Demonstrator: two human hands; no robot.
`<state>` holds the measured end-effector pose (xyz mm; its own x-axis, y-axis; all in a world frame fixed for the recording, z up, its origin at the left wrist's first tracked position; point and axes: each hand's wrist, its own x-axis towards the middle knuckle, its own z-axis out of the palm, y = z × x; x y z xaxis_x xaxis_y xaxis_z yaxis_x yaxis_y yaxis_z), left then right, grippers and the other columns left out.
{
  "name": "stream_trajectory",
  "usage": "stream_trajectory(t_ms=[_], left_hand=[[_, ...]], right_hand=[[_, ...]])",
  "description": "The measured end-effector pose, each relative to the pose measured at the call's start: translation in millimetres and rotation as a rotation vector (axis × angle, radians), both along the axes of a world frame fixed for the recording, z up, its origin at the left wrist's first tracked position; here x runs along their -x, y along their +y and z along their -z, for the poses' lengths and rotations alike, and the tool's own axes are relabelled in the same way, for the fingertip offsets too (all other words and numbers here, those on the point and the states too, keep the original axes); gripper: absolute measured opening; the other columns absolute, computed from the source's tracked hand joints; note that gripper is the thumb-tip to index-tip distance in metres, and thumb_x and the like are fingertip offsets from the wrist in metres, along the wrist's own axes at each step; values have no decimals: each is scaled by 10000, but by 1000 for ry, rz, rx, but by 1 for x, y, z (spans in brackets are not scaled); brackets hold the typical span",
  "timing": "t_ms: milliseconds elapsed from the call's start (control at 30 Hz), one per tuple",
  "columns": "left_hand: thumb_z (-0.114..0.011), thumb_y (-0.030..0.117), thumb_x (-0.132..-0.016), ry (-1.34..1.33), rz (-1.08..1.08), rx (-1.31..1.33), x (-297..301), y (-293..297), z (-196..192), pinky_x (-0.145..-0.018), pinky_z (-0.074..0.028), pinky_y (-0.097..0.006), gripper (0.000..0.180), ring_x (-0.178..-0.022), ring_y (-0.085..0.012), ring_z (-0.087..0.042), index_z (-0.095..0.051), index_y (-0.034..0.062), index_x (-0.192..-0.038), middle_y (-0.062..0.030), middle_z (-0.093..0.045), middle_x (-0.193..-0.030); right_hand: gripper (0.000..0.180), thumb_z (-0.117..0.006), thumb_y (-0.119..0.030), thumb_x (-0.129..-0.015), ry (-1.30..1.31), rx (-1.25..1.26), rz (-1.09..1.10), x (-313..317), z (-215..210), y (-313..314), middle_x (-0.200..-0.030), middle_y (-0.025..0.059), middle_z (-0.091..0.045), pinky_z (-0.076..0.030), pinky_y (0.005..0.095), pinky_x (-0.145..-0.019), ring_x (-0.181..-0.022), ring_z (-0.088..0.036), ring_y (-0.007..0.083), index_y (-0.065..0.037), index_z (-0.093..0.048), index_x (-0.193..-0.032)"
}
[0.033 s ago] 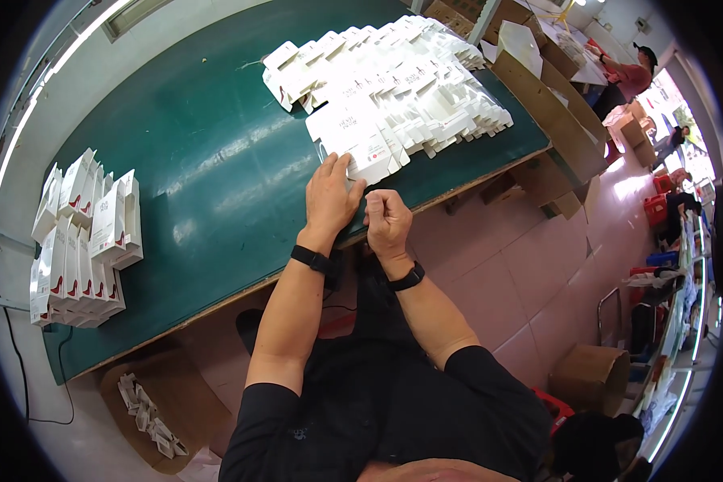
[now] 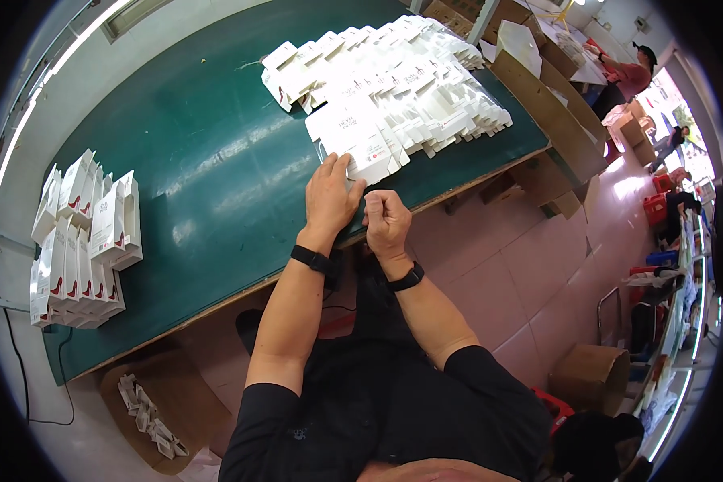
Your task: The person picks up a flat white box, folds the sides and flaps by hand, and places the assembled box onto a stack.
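Note:
My left hand (image 2: 332, 193) lies palm down at the table's near edge. Its fingers are stretched out, with the fingertips touching the near corner of a flattened white carton (image 2: 349, 132). That carton rests at the front of a wide spread of overlapping white flat cartons (image 2: 426, 88). Just right of the left hand is my right hand (image 2: 388, 223), curled into a fist by the table edge. Nothing shows sticking out of the fist. Both wrists carry dark bands.
Folded white boxes (image 2: 76, 241) with a red shoe print stand stacked on the left of the green table (image 2: 209, 177). A cardboard box (image 2: 165, 386) with small white pieces sits below it. Open cartons (image 2: 550, 104) adjoin the right end. A person (image 2: 627, 76) works far right.

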<state>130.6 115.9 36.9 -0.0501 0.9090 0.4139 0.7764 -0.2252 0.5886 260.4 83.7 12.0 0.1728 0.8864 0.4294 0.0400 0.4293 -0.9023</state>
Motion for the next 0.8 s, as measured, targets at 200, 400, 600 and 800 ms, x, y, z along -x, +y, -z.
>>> stream_trajectory(t_ms=[200,400,600,800], left_hand=[[-749,311,-867,-2,8,1,-9,5,0,-1091,-448,-486,592,-1295,-431,-561,-607,27,-1366,-266,-580,-1422],[-758,314,-856,-6,16,-3,-16,9,2,-1097,-436,-491,600,-1295,-425,-563,-611,24,-1360,-262,-583,-1422],[-752,344,-874,-30,18,8,-16,6,7,-1123,-405,-494,624,-1327,-426,-534,-595,49,-1401,-250,-562,-1455],[-740,354,-892,-36,19,29,-21,7,8,-1158,-357,-499,633,-1367,-412,-494,-579,52,-1424,-241,-530,-1490]], right_hand=[[204,-657,-209,-1031,-11,-14,6,0,1,1,-670,33,-592,-453,281,-534,-550,-544,96,-39,-669,-918],[231,-619,-220,-1057,-28,-48,-19,-4,7,3,-713,2,-616,-454,229,-538,-580,-547,63,-29,-652,-933],[217,-624,-202,-1054,73,64,-81,-11,0,1,-732,0,-618,-454,215,-546,-588,-547,55,-26,-649,-931],[144,-646,-126,-1027,-19,-7,86,-70,-45,48,-708,-20,-601,-462,209,-556,-590,-549,50,-21,-648,-928]])
